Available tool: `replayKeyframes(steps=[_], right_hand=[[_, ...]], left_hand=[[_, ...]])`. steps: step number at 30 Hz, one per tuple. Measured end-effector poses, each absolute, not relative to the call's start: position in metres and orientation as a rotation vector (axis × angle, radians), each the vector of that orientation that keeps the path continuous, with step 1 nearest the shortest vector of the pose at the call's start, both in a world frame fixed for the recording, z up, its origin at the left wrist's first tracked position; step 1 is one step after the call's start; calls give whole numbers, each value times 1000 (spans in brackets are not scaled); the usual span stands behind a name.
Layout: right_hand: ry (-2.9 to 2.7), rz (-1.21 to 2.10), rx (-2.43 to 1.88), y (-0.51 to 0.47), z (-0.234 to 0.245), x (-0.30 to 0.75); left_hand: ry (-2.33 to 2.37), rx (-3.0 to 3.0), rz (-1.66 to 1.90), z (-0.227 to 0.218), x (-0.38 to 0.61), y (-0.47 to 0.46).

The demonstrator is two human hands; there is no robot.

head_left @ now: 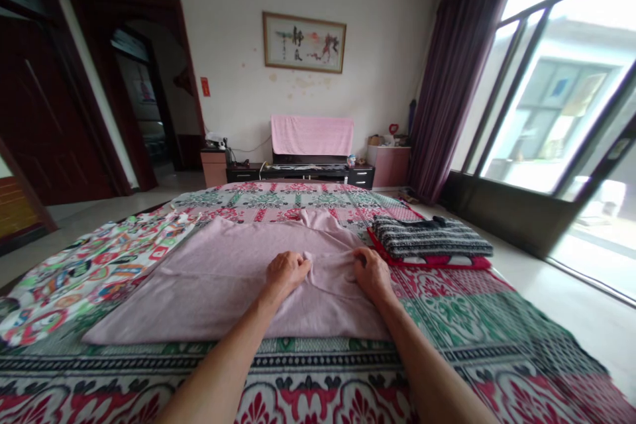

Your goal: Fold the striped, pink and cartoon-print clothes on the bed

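A pale pink shirt (209, 291) lies spread flat across the patterned cloth in front of me, its neckline and shoulder part toward the right. My left hand (288, 269) is closed, pinching the fabric near the right part of the shirt. A short way to its right, my right hand (371, 271) also grips the fabric, close to the shirt's right edge. Between the two hands the fabric is drawn into a raised fold. Most fingertips are hidden under the knuckles.
A red, green and white patterned cloth (447, 358) covers the surface. Folded clothes, black-and-white striped over red (432, 238), lie at the right. A colourful printed garment (99, 271) lies at the left. Beyond stands a low cabinet with a pink-covered screen (312, 135).
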State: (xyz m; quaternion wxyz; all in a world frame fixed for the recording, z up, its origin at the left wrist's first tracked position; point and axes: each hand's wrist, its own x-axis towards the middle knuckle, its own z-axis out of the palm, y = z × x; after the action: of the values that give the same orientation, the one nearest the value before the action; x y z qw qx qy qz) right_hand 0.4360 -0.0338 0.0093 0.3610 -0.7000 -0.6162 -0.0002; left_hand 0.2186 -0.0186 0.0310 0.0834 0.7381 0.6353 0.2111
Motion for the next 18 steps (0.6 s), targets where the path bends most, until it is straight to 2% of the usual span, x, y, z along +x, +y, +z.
replayKeyframes(steps=[6,11,18], right_hand=[[-1339,157,-1917,-32,16,443],[-1484,115,-1890,-34,16,436],[-1553,103,-1764,-32,14,433]], left_hand=[[1934,2264,612,27,224,-18],[1907,2275,670,29,224,-20],[1769,2269,928,35,220,-19]])
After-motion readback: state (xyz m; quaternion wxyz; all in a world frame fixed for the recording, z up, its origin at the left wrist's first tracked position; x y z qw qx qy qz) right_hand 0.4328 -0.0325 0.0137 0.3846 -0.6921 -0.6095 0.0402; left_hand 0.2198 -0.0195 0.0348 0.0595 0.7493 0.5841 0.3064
